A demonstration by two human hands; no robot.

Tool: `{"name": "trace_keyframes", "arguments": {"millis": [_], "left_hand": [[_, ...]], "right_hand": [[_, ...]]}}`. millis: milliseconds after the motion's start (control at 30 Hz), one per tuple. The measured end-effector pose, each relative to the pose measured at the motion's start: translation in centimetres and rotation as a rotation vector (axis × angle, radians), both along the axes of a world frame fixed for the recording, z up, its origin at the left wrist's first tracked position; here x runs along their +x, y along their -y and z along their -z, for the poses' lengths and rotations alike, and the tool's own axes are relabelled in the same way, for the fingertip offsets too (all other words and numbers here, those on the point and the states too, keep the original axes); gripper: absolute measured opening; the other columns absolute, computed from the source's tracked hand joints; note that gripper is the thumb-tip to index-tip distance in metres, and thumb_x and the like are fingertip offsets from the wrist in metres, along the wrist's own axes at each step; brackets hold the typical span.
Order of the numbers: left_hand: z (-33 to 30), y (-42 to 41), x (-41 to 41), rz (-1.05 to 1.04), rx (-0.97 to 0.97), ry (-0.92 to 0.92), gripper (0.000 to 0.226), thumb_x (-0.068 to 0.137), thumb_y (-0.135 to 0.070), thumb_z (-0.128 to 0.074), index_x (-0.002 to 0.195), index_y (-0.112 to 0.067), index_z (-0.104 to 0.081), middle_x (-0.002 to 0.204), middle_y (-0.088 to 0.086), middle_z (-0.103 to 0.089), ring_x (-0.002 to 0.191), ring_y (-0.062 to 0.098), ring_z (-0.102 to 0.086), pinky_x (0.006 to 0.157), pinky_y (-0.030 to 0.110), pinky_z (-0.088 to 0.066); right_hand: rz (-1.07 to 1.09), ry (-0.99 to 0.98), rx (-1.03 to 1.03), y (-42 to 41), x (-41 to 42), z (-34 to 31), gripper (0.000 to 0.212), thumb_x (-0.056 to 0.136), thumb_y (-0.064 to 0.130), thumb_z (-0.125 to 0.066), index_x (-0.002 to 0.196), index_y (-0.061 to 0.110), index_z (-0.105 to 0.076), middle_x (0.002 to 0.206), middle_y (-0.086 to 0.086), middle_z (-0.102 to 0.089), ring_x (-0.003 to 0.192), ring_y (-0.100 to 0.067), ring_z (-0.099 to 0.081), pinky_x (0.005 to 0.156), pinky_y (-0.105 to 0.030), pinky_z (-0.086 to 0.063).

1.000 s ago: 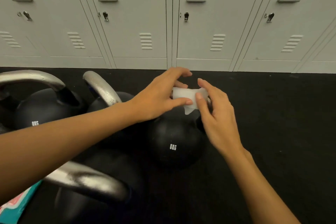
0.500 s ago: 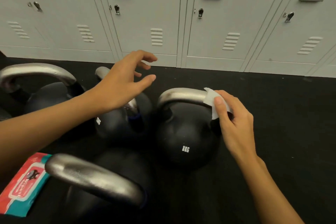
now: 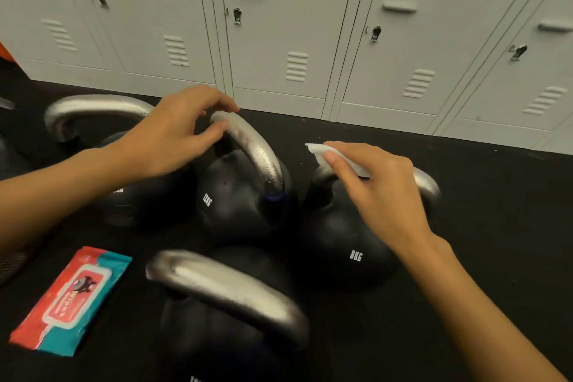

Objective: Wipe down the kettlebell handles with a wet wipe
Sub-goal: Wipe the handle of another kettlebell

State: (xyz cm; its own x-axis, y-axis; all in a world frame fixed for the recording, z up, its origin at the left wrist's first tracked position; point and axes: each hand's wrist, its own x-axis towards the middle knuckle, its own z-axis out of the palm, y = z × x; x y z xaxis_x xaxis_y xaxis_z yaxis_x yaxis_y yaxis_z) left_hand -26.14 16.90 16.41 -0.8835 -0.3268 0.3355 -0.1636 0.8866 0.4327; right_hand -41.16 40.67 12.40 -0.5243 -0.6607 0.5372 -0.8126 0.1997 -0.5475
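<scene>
Nearest stands a black kettlebell [image 3: 229, 329] with a steel handle running left to right. Beyond it the right hand [image 3: 381, 192] pinches a folded white wet wipe [image 3: 338, 158] under thumb and fingers, above the handle of the 8KG kettlebell [image 3: 344, 245], its free corner pointing left. Farther left, the left hand [image 3: 167, 136] curls around the middle kettlebell's handle [image 3: 251, 146], which arches toward the lockers [image 3: 310, 25].

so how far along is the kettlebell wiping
Partway, at best. The right hand holds the wet wipe over the 8KG kettlebell's handle. The left hand grips the middle kettlebell's handle, probably next. Two more handles, far left and nearest, show no sign of wiping.
</scene>
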Motion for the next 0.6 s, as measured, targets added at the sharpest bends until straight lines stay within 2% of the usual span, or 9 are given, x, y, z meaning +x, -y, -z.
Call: {"name": "trace_keyframes", "arguments": {"millis": [67,167,233,333,467,600], "left_hand": [[0.9,1.2,0.4,-0.039,0.049,-0.010,0.027,0.092,-0.015,-0.057,0.118,-0.019,-0.057,0.112,-0.007,-0.056,0.097,0.006,-0.049,0.073,0.012,-0.037],[2.9,2.9,0.9,-0.158,0.184,-0.069,0.030,0.092,-0.010,-0.058,0.121,-0.017,-0.056,0.113,-0.005,-0.055,0.097,0.008,-0.052,0.076,0.010,-0.038],[4.5,3.7,0.9,-0.254,0.300,-0.129,0.033,0.091,-0.008,-0.058,0.123,-0.015,-0.054,0.116,-0.002,-0.055,0.104,0.012,-0.054,0.079,0.011,-0.039],[6.5,4.1,0.5,-0.358,0.446,-0.125,0.038,0.091,-0.007,-0.057,0.128,-0.013,-0.049,0.121,0.004,-0.054,0.110,0.013,-0.052,0.089,0.021,-0.041],[8.1,3.8,-0.2,-0.325,0.536,-0.030,0.049,0.092,-0.002,-0.053,0.138,-0.015,-0.041,0.127,0.004,-0.051,0.117,0.013,-0.050,0.096,0.023,-0.036],[8.6,3.7,-0.9,-0.265,0.569,0.012,0.060,0.092,0.001,-0.051,0.146,-0.018,-0.033,0.138,0.003,-0.046,0.125,0.014,-0.046,0.099,0.022,-0.034]], "right_hand": [[0.000,0.170,-0.049,1.6,1.6,0.2,0.022,0.098,0.027,-0.059,0.115,0.022,-0.072,0.107,0.010,-0.068,0.102,-0.002,-0.060,0.089,-0.013,-0.042],[0.045,0.398,-0.086,3.4,3.3,1.3,0.026,0.099,0.029,-0.056,0.120,0.022,-0.070,0.102,0.009,-0.060,0.098,0.002,-0.057,0.083,-0.004,-0.038],[0.075,0.497,-0.117,4.2,4.1,2.4,0.028,0.099,0.029,-0.055,0.123,0.022,-0.068,0.104,0.010,-0.061,0.101,0.004,-0.057,0.087,-0.006,-0.040],[0.103,0.584,-0.190,5.2,5.0,4.2,0.029,0.098,0.023,-0.058,0.124,0.017,-0.067,0.112,0.010,-0.066,0.107,0.007,-0.058,0.093,-0.007,-0.042],[0.086,0.688,-0.297,5.6,6.2,7.0,0.029,0.096,0.015,-0.059,0.124,0.013,-0.067,0.119,0.009,-0.069,0.114,0.003,-0.060,0.098,-0.014,-0.045],[0.078,0.812,-0.325,4.9,7.0,9.9,0.033,0.098,0.016,-0.057,0.130,0.013,-0.062,0.124,0.008,-0.067,0.121,-0.004,-0.058,0.106,-0.027,-0.045]]}}
